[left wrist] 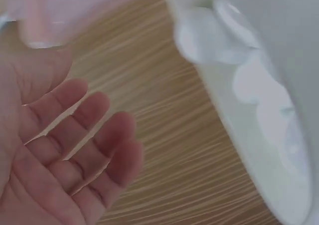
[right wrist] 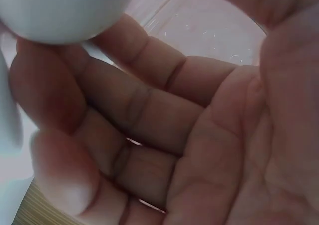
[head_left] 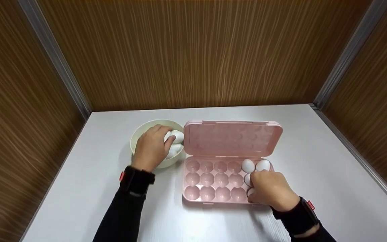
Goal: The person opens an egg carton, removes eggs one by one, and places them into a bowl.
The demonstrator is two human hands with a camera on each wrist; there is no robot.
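Observation:
A pink egg tray (head_left: 210,195) lies open with its lid (head_left: 232,138) standing up behind it. Two white eggs (head_left: 247,165) sit in the back row at the right, and two more eggs (head_left: 247,179) peek out beside my right hand (head_left: 269,190). That hand lies over the tray's right end. In the right wrist view its curled fingers (right wrist: 124,110) hold a white egg (right wrist: 65,10) at their tips. My left hand (head_left: 151,146) hovers over a pale bowl (head_left: 136,136) of white eggs (head_left: 176,136). Its palm (left wrist: 55,150) is empty and its fingers are loosely spread.
Tray and bowl stand side by side on a white tabletop (head_left: 314,151). Wood-grain walls (head_left: 193,53) close it in at the back and on both sides. The tray's left and middle cups (head_left: 207,179) hold nothing.

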